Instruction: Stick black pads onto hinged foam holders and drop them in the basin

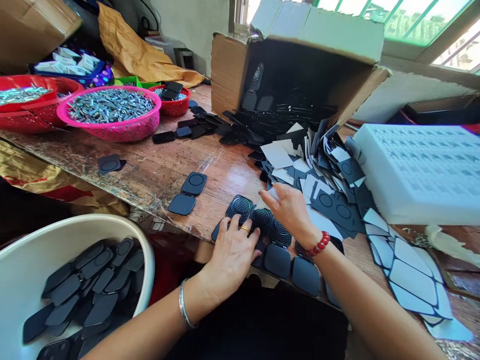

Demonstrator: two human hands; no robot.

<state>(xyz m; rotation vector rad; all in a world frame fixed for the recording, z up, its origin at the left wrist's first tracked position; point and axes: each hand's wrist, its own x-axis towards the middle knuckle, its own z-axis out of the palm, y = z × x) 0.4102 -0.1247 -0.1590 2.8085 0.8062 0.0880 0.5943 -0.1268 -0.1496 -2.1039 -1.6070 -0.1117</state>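
A row of black hinged square pieces lies at the table's front edge, their ridged halves [280, 231] away from me and their smooth flat halves [277, 261] nearer. My left hand [232, 250] rests over the left end of this row, fingers spread and touching the pieces. Just above the ridged halves, my right hand [288, 207] is closed around a small whitish, translucent object [267, 200] with a narrow end pointing down to the left. Most of that object is hidden by my fingers. To the left, an unfolded black piece with a ring-marked half [194, 183] lies apart.
Loose black and white square sheets [326, 195] are heaped at right, before an open cardboard box [228, 75]. A white foam block [416, 170] stands beyond. A pink basket [112, 127] of small metal parts sits at left. A white tub [148, 260] holds many black pieces.
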